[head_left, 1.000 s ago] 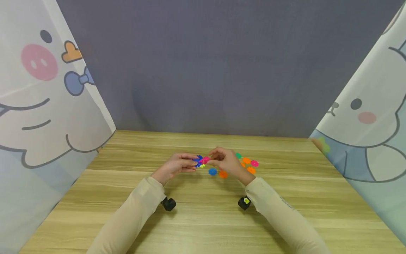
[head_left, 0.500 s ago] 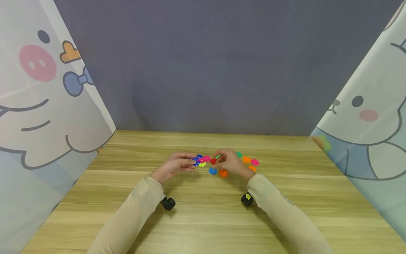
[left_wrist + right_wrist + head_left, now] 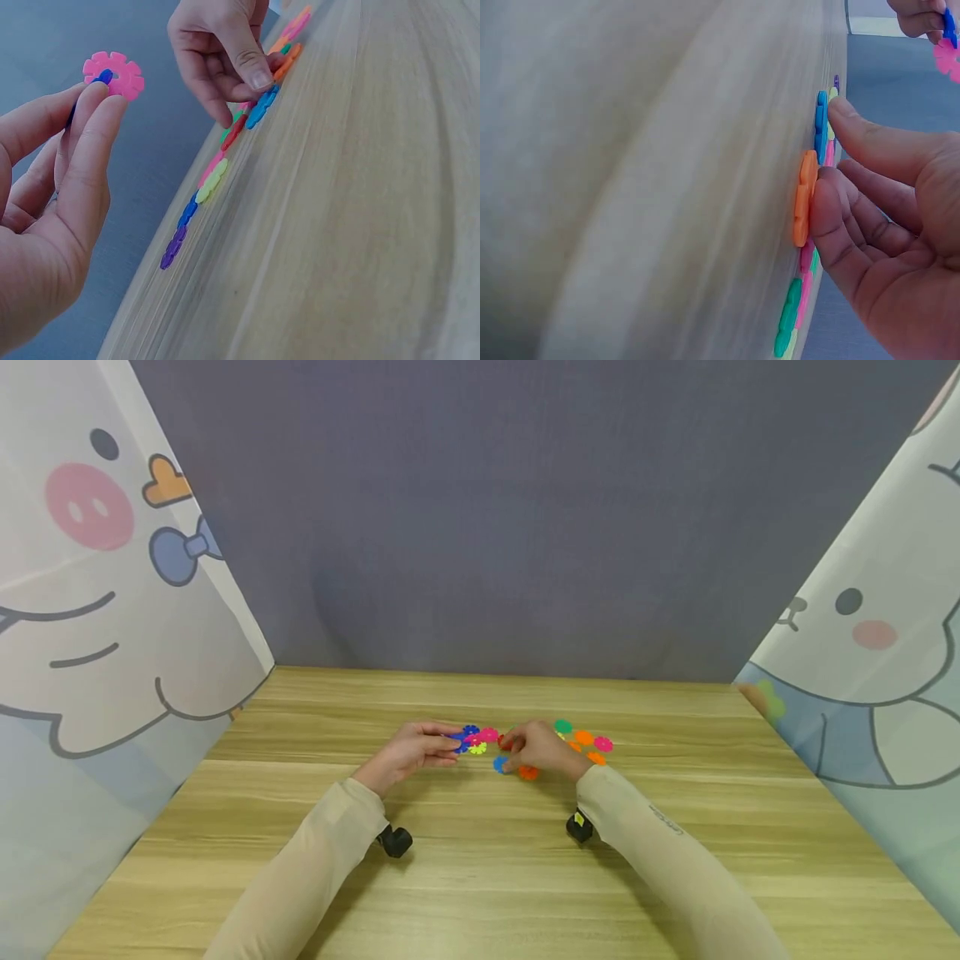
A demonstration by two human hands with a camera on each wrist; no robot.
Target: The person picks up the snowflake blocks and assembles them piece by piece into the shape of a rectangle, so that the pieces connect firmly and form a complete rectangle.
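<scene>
My left hand (image 3: 412, 756) is raised above the table, its thumb and fingers pinching a dark blue notched flower disc (image 3: 105, 76). Slotted into that is a pink flower disc (image 3: 130, 76). Lower and to the right, my right hand (image 3: 545, 750) reaches over the loose discs with thumb and fingers apart. Its thumb is beside a light blue disc (image 3: 821, 124), and its fingers are close to an orange disc (image 3: 804, 202). Whether they touch is hard to tell. A red disc (image 3: 235, 133) lies partly under this hand in the head view.
Yellow-green (image 3: 212, 180) and purple (image 3: 174, 247) discs lie flat near the left hand. Right of the right hand are green (image 3: 563, 727), orange (image 3: 583, 737) and pink (image 3: 603, 744) ones. A grey panel (image 3: 480, 527) stands behind the wooden table (image 3: 480, 877).
My right hand has drawn away from the joined discs at the left hand, then come down over the light blue and red discs. The left hand stays almost in place, still pinching.
</scene>
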